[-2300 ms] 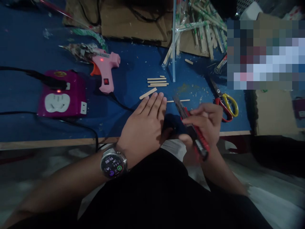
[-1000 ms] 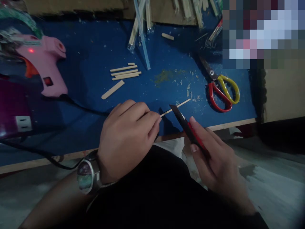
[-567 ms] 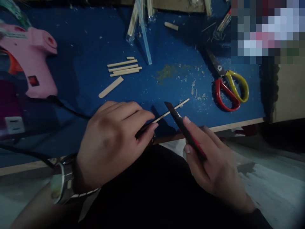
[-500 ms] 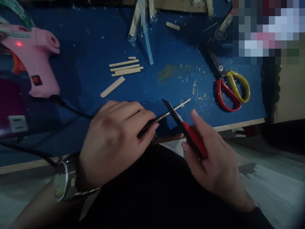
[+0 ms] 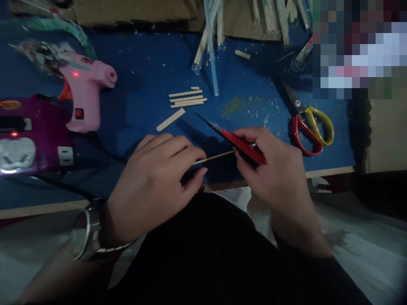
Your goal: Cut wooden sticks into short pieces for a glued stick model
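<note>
Head camera looks down on 2 hands at the near edge of a blue tabletop (image 5: pixel 143 72). The left hand (image 5: pixel 155 178) is curled nearly closed, its fingertips pinching one end of a thin wooden stick (image 5: pixel 216 157). The stick lies low over the table's near edge, between the hands, and runs rightward to the right hand (image 5: pixel 276 169). That hand is wrapped around the red utility knife (image 5: pixel 237 144), with the dark blade out and pointing up and left, away from the stick. Whether the right fingertips also touch the stick's far end is unclear.

To my eye the work calls for a steady stick first. It should be pressed flat on the table rather than held in the air, with the left fingertips kept well back from where the edge meets the wood. The blade looks long for so slim a piece, so a shorter exposed length and light repeated strokes seem safer than 1 hard push. The stroke is best angled away from the lap just below.

A row of cut sticks (image 5: pixel 187 98) and a flat craft stick (image 5: pixel 171 119) lie farther back. Scissors (image 5: pixel 310 125) rest to the right. To the left sit a pink glue gun (image 5: pixel 84 95), its light on, and a purple power strip (image 5: pixel 28 135), both well apart from the hands.
</note>
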The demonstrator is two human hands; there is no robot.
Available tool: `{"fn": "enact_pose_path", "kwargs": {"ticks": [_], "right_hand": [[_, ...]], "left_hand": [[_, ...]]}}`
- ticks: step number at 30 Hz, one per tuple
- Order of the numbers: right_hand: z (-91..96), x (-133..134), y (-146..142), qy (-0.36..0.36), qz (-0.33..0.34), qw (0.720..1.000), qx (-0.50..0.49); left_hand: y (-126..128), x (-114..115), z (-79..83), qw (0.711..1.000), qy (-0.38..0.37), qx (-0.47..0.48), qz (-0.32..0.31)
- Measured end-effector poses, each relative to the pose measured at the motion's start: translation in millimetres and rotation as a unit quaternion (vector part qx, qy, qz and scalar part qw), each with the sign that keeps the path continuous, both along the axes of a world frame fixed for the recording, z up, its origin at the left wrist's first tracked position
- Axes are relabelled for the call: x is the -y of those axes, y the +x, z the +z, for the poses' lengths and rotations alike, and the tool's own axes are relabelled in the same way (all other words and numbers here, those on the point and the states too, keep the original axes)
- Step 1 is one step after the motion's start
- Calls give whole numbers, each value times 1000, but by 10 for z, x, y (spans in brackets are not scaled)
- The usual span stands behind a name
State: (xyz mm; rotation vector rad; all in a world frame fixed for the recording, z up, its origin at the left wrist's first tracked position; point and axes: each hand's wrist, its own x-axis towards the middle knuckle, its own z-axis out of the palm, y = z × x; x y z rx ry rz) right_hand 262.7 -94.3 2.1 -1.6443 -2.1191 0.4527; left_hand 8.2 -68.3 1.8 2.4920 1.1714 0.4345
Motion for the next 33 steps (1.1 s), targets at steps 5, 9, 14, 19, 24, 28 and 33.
{"fn": "enact_pose_path", "kwargs": {"ticks": [5, 9, 14, 19, 24, 28, 33], "right_hand": [[20, -77, 75, 18, 28, 999, -1], [-12, -134, 88, 29, 30, 999, 2], [-79, -218, 14, 42, 51, 998, -11], [-43, -301, -9, 42, 60, 997, 11], [-3, -317, -17, 22, 56, 998, 34], [-8, -306, -56, 10, 50, 998, 31], [47, -153, -26, 47, 22, 999, 9]], "left_hand": [[-74, 62, 10, 1000, -5, 2, 21], [-21, 106, 40, 999, 11, 16, 30], [99, 112, 62, 998, 60, -17, 23], [158, 106, 11, 998, 38, -46, 11], [116, 180, -33, 997, 46, -39, 40], [87, 293, -113, 997, 62, -34, 24], [89, 347, -184, 997, 54, -47, 27]]}}
